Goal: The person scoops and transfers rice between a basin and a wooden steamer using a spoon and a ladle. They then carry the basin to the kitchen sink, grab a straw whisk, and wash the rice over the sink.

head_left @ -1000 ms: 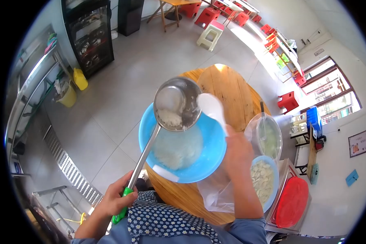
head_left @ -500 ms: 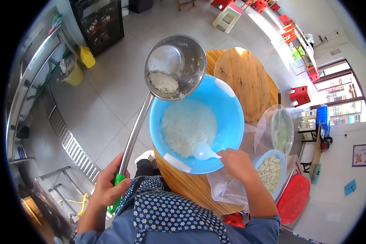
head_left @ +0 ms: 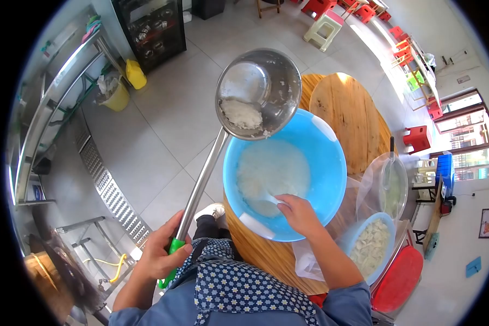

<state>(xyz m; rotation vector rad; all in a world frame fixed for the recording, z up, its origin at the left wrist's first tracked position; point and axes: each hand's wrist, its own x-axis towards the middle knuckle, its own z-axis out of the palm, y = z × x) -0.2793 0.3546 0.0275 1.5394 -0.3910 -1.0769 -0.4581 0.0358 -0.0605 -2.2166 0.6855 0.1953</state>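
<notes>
My left hand (head_left: pixel 162 250) is wrapped round the green grip of a large, long-handled metal ladle (head_left: pixel 285 81). A white clump of what looks like rice (head_left: pixel 243 115) sits in the ladle's bowl, which hangs tilted over the far left rim of a blue basin (head_left: pixel 331 163). Inside the basin lies a whitish, wet, grainy mass (head_left: pixel 280 163). My right hand (head_left: pixel 299 214) reaches over the near rim and grips the handle of a white plastic spoon (head_left: pixel 271 199). The spoon's head is down in the white mass, partly hidden.
Under the basin is a wooden table (head_left: pixel 255 252) with a round wooden board (head_left: pixel 345 117) on it. At right stand a bowl of pale sliced pieces (head_left: pixel 370 247), a plastic-covered pot (head_left: pixel 394 187) and a red lid (head_left: pixel 399 280). Metal shelving (head_left: pixel 57 100) is at left.
The spoon in my right hand has moved left and deeper into the white mass. The whole view has shifted. My left hand keeps the ladle over the basin's rim.
</notes>
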